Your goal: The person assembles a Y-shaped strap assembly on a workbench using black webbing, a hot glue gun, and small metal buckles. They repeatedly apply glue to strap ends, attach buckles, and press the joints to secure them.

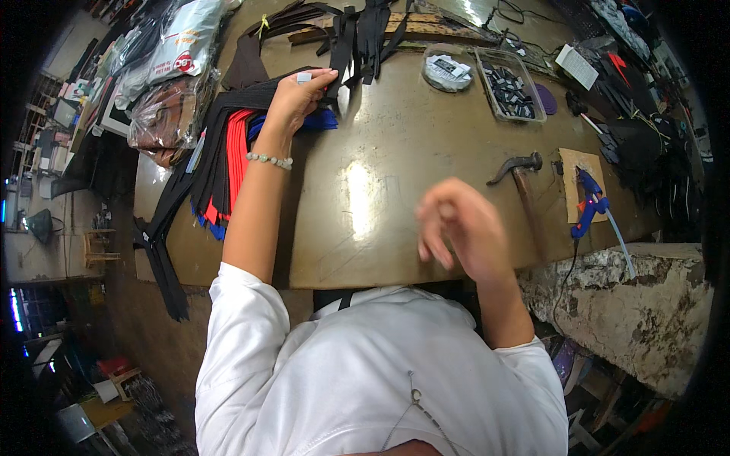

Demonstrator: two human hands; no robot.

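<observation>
- Covering part of a bundle of black strips (217, 144), the person's left forearm (262, 190) hides how far the red strips (236, 144) and blue strips (315, 120) around it run.
- Blur softens the right grip (462, 232); its fingers look loosely curled, nothing can be made out in them, and whether thumb and fingertips meet cannot be told.
- A shiny sliver (345, 99) just below the left fingertips is hard to make out.
- The left grip (299, 95) has its fingertips against a narrow black strap (347, 45) at the far part of the desk (395, 159); whether it pinches or only touches cannot be told.
- Just right of that strap lie more loose straps (372, 38), cut off by the upper edge of the view.
- The right grip hangs well apart from these, left of a hammer (525, 190).
- Flat, dark and ribbon-like, the straps overlap untidily, several ends pointing toward the person; the red strips lie neatly layered.
</observation>
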